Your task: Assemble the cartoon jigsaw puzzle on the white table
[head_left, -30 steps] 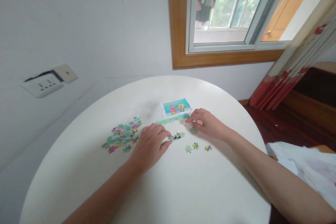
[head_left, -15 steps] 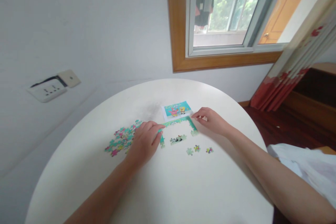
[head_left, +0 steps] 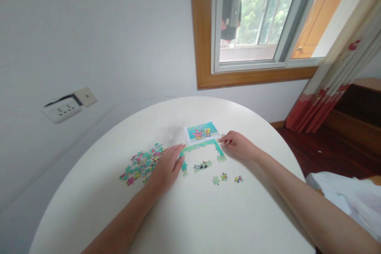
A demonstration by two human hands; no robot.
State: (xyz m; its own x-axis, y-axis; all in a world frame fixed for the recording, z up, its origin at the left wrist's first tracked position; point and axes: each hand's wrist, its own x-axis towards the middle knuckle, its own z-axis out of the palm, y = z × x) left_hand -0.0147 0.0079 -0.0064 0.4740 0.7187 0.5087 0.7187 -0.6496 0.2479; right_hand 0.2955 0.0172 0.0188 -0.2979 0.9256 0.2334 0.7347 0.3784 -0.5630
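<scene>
A partly joined jigsaw puzzle border in teal and green lies on the table, its left, top and right sides linked. Along its left upper corner rests my left hand, fingers stretched out and flat, holding nothing. My right hand is at the upper right corner, fingers bent with the tips at the border's edge and nothing visible between them. Inside the border sits a short joined strip of pieces. Beyond it lies a cartoon picture card. A pile of loose puzzle pieces is left of my left hand.
Three loose pieces lie below the border on the right. The round white table stands against a wall with a socket and a window. White cloth or plastic is beyond the table's right edge.
The view has tilted slightly, so the table sits lower in the picture. Both hands stay at the border's corners; the right fingers look drawn a little closer together.
</scene>
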